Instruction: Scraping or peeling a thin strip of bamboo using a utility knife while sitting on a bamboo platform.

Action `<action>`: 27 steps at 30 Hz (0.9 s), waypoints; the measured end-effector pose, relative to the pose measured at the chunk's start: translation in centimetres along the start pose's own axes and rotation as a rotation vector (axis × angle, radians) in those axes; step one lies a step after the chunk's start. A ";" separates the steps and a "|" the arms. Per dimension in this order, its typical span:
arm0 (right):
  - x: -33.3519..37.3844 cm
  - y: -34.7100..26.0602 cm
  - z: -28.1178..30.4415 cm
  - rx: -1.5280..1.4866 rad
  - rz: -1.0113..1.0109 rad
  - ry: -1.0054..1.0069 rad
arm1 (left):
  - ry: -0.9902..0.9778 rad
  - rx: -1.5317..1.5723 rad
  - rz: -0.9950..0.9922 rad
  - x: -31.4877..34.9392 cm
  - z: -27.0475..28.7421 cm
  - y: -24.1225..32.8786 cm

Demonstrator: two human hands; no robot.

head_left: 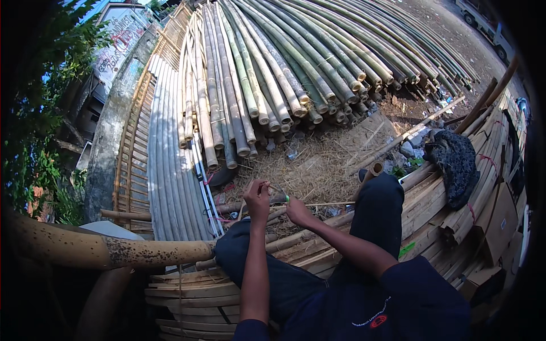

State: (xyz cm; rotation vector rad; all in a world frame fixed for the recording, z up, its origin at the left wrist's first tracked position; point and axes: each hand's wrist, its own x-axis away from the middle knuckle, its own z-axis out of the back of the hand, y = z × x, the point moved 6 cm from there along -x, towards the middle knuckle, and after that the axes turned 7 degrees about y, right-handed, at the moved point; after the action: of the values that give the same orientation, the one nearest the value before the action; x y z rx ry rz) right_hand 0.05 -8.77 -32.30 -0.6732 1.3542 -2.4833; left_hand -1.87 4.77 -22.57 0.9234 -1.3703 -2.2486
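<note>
My left hand (pixel 256 200) is raised above my left knee, its fingers closed in a pinch. A thin brownish sliver (pixel 275 188) sticks out from its fingertips toward my right hand. Slightly lower and to the right, my right hand (pixel 300 213) is closed around something mostly hidden, with a small bright green bit (pixel 287 199) showing at the thumb side. I cannot make out its kind. A pale narrow bamboo strip (pixel 333 203) runs rightward from beside my right hand toward my right knee; whether the hand grips it, I cannot tell.
Long bamboo poles (pixel 267 74) lie stacked ahead, cut ends toward me. Split bamboo slats (pixel 424 204) lie beneath and right of me, with a dark cloth (pixel 453 165) on them. A thick spotted bamboo pole (pixel 153 252) juts in from the left. Corrugated sheets (pixel 165 148) lie left.
</note>
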 end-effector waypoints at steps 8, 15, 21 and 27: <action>0.3 -4.0 1.1 0.044 0.087 -0.019 | 0.005 -0.115 0.002 -0.6 -0.2 -0.3; -0.9 -0.9 -0.7 0.105 0.209 0.042 | 0.021 -0.080 -0.131 -0.9 1.0 1.1; -0.7 0.3 -1.3 0.140 0.155 0.018 | 0.095 -0.032 -0.137 -0.7 1.3 1.0; 0.4 -3.0 0.2 0.003 0.204 0.018 | 0.073 -0.009 -0.211 -0.4 1.3 2.0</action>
State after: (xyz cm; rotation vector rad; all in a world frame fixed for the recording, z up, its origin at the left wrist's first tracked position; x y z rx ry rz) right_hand -0.12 -7.49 -29.59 -0.4869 1.3516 -2.3346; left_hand -2.57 4.87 -20.29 1.1841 -1.2835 -2.3439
